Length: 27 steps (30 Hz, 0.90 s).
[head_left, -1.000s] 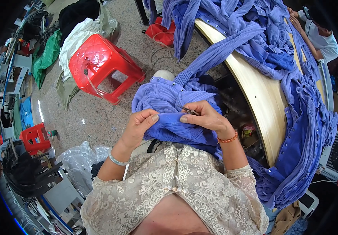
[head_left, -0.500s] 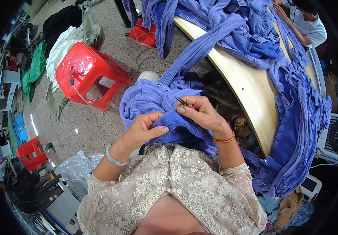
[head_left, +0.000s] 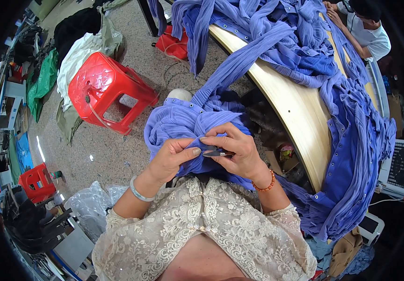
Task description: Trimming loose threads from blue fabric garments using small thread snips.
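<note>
Since a second ago our left hand (head_left: pixel 171 157) has come in toward our right hand (head_left: pixel 232 150): it was spread on the garment (head_left: pixel 183 122) a little apart, and now its thumb tip sits just beside the right fingers, pinching the cloth. Our right hand has turned, so the small snips (head_left: pixel 216 152) that lay near its fingertips at the fabric's upper fold now show between the two hands. The garment is bunched higher over our lap. Our head has shifted, so the red stool (head_left: pixel 106 93) sits nearer the top.
</note>
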Each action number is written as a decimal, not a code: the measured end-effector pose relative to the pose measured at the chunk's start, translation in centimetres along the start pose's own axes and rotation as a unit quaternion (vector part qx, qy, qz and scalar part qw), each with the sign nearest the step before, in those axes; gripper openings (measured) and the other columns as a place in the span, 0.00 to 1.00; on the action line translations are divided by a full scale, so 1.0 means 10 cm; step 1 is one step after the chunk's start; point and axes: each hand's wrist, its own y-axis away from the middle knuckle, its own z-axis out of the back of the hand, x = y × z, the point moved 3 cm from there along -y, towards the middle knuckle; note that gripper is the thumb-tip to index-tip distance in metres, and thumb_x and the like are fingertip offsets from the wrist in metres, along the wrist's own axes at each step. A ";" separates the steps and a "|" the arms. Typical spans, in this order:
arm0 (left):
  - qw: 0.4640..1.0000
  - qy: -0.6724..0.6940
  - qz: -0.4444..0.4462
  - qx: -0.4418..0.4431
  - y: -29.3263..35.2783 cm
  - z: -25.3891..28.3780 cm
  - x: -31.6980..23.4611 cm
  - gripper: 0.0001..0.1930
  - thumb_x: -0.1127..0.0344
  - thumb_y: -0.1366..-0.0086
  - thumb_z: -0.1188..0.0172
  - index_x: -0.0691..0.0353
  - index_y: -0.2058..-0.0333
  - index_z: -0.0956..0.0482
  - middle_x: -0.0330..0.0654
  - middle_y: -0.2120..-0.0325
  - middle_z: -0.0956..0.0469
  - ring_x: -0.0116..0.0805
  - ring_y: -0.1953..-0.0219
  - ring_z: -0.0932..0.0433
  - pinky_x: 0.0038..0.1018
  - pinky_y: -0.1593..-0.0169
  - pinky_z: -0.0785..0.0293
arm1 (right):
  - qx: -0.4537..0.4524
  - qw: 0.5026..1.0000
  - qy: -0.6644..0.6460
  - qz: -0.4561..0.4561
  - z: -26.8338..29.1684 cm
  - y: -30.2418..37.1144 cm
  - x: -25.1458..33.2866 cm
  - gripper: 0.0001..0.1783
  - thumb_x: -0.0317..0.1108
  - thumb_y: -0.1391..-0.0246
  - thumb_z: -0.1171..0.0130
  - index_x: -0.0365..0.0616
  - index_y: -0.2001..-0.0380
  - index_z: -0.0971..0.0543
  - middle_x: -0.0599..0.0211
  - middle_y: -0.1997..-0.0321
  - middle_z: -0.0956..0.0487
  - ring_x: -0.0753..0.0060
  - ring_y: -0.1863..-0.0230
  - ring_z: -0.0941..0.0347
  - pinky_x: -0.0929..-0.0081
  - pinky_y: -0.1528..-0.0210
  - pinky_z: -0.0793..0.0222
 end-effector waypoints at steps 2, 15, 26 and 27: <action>1.000 -0.008 -0.011 -0.011 -0.01 -0.03 -0.02 0.13 0.70 0.35 0.46 0.70 0.54 0.24 0.34 0.65 0.22 0.16 0.66 0.29 0.15 0.61 0.33 | 0.003 1.000 -0.022 -0.009 0.01 0.04 -0.03 0.22 0.20 0.64 0.36 0.48 0.60 0.20 0.65 0.60 0.24 0.74 0.72 0.26 0.80 0.74 0.31; 0.998 0.042 -0.009 -0.044 0.00 0.04 0.04 0.13 0.72 0.35 0.48 0.72 0.55 0.24 0.38 0.63 0.21 0.19 0.63 0.26 0.18 0.57 0.30 | -0.094 0.986 -0.126 -0.057 0.10 0.04 -0.12 0.10 0.22 0.54 0.39 0.36 0.66 0.25 0.62 0.65 0.25 0.73 0.66 0.27 0.82 0.64 0.32; 0.997 -0.069 -0.026 -0.026 -0.03 0.01 0.08 0.12 0.70 0.35 0.48 0.68 0.55 0.22 0.31 0.67 0.24 0.14 0.67 0.33 0.15 0.62 0.36 | -0.056 0.995 0.087 0.003 -0.08 0.03 0.03 0.17 0.18 0.63 0.39 0.44 0.65 0.22 0.66 0.65 0.24 0.71 0.75 0.24 0.76 0.77 0.30; 0.997 -0.069 -0.025 -0.026 -0.03 0.00 0.07 0.12 0.70 0.35 0.48 0.68 0.55 0.22 0.31 0.67 0.24 0.14 0.67 0.33 0.15 0.62 0.36 | -0.057 0.995 0.086 0.002 -0.08 0.03 0.03 0.17 0.18 0.63 0.39 0.44 0.65 0.22 0.66 0.65 0.24 0.71 0.75 0.24 0.76 0.77 0.30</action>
